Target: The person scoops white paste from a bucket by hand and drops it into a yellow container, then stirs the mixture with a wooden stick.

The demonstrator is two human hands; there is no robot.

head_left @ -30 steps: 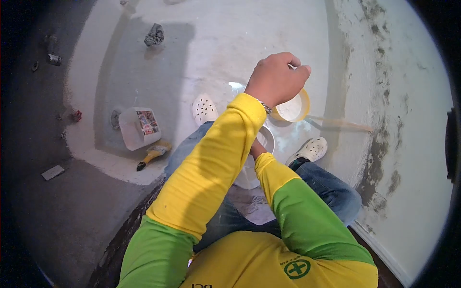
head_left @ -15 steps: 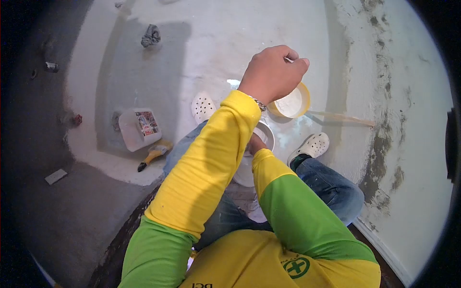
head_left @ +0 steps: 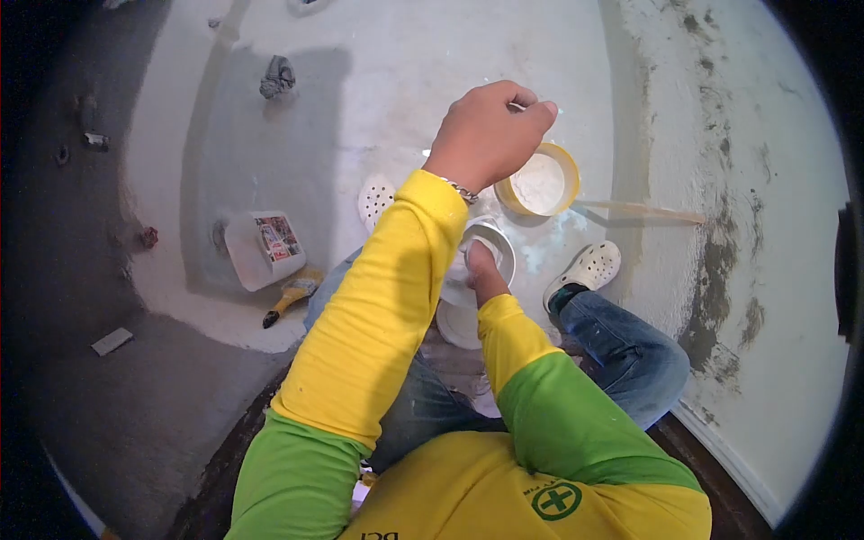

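Observation:
My left hand (head_left: pixel 493 130) is raised over the floor, just left of a yellow tub (head_left: pixel 573 171) that holds white powder. Its thumb and fingers are curled together, and what they pinch, if anything, is hidden. Lower down, my right hand (head_left: pixel 484 270) reaches into a white bucket (head_left: pixel 510 258) between my feet. The thumb shows against something white inside; the other fingers are out of sight. A round white lid-like piece (head_left: pixel 457 326) lies just below the bucket.
A white plastic container (head_left: pixel 247 256) with a label and a yellow-and-black brush (head_left: pixel 292 295) lie at left. A wooden stick (head_left: pixel 643 214) lies right of the tub. A grey crumpled lump (head_left: pixel 277 77) sits farther out. My white clogs (head_left: pixel 589 273) flank the bucket.
My left hand has shifted left and slightly down, uncovering more of the yellow tub. More of my right hand and the white bucket's inside now shows.

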